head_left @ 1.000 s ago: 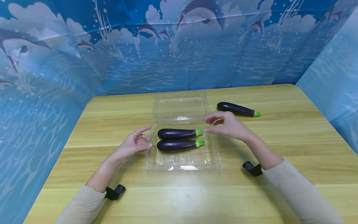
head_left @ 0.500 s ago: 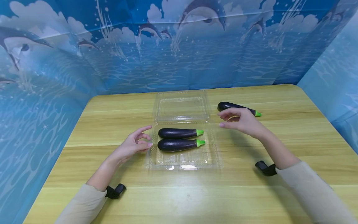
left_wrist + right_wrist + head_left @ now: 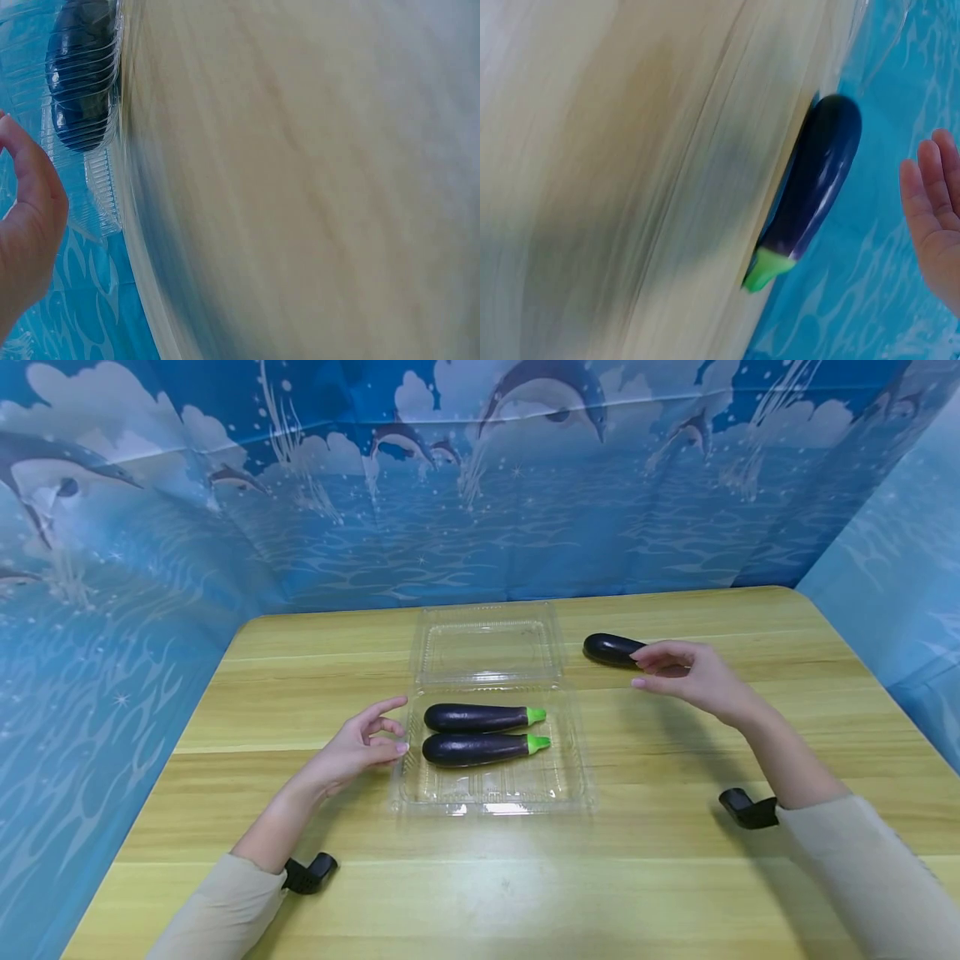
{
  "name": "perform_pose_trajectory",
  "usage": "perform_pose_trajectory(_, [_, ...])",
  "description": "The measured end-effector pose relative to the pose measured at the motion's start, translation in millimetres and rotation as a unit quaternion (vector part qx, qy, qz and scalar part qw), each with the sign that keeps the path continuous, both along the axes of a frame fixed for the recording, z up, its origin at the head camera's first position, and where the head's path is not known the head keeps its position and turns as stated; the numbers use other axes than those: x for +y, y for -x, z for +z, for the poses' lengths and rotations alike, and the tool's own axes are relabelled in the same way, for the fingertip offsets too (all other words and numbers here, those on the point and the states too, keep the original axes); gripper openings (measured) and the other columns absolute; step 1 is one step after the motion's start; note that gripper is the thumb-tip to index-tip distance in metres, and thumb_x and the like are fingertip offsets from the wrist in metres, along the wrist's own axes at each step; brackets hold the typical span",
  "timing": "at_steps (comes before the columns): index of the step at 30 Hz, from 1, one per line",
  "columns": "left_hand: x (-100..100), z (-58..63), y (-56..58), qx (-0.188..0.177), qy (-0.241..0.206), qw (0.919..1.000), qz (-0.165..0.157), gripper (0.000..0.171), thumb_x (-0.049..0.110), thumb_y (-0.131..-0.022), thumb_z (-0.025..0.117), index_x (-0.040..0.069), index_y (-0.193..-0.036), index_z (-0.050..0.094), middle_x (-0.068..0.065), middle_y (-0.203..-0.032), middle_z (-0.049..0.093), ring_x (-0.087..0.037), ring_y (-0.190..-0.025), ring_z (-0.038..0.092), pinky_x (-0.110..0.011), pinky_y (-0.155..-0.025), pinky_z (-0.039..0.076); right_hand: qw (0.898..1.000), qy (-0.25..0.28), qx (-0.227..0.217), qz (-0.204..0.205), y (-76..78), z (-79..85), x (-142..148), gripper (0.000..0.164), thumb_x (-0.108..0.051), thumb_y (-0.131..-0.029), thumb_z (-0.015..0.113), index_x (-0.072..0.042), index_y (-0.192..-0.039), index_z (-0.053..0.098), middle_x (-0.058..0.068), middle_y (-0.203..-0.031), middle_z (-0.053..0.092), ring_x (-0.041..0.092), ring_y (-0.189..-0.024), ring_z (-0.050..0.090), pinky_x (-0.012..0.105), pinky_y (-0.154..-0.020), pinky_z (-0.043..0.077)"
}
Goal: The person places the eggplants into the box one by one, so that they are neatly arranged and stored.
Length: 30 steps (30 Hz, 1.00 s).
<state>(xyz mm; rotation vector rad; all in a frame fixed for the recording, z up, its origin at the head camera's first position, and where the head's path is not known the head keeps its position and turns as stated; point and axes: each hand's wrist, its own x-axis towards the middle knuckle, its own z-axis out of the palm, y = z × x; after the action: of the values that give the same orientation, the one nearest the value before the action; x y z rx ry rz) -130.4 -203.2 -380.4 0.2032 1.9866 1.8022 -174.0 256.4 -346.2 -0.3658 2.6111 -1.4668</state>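
Now right hand (image 3: 693, 677) farther right, near 1 eggplant (image 3: 818, 180)

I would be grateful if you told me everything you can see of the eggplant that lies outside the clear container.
The lone eggplant is dark purple, smooth and glossy, with a thick rounded end narrowing toward a green stem end; whether it is real or imitation, I cannot tell. It lies on its side on the wooden table, right of the open lid, rounded end toward it. The right hand hides the stem end in the head view, but the right wrist view shows them apart.
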Motion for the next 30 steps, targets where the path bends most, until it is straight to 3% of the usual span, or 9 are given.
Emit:
perform_pose_trajectory(10, [-0.1,-0.1,-0.2,0.004,0.000,1.0000,-0.003,0.072,-0.003,-0.085,0.062,0.009,-0.146,0.025,-0.009,-0.106,0.046,-0.012,-0.078,0.059,-0.025,-0.073,0.053,0.999,0.007,-0.002,-0.044,5.8,-7.1,24.1,0.045,-0.019,-0.086,0.067,0.004,-0.123,0.053,-0.013,-0.104,0.059,0.004,-0.094,0.054,0.016,-0.077,0.049])
perform_pose_trajectory(16, [-0.4,-0.3,0.1,0.004,0.000,1.0000,-0.002,0.072,-0.003,-0.085,0.062,0.010,-0.146,0.026,-0.009,-0.106,0.046,-0.011,-0.077,0.059,-0.025,-0.073,0.053,0.998,-0.022,-0.011,-0.059,10.0,-10.2,35.6,0.053,-0.028,-0.086,0.067,0.002,-0.126,0.051,0.001,-0.116,0.056,0.001,-0.098,0.051,0.012,-0.075,0.047])
perform_pose_trajectory(25, [-1.2,-0.3,-0.2,0.003,0.001,1.0000,0.000,0.073,-0.003,-0.084,0.063,0.010,-0.146,0.026,-0.010,-0.107,0.046,-0.012,-0.077,0.059,-0.025,-0.073,0.053,0.995,-0.057,-0.040,-0.067,19.7,-13.2,44.9,0.064,-0.038,-0.087,0.064,0.001,-0.133,0.044,0.020,-0.133,0.043,0.033,-0.119,0.042,0.007,-0.072,0.042])
perform_pose_trajectory(30, [-0.7,-0.4,0.1,0.003,-0.002,1.0000,-0.002,0.073,-0.003,-0.084,0.063,0.010,-0.146,0.026,-0.010,-0.107,0.046,-0.012,-0.077,0.059,-0.025,-0.073,0.053,0.995,-0.063,-0.046,-0.070,26.6,-18.4,47.1,0.067,-0.041,-0.087,0.063,0.000,-0.136,0.041,0.021,-0.135,0.040,0.036,-0.123,0.038,0.008,-0.073,0.042])
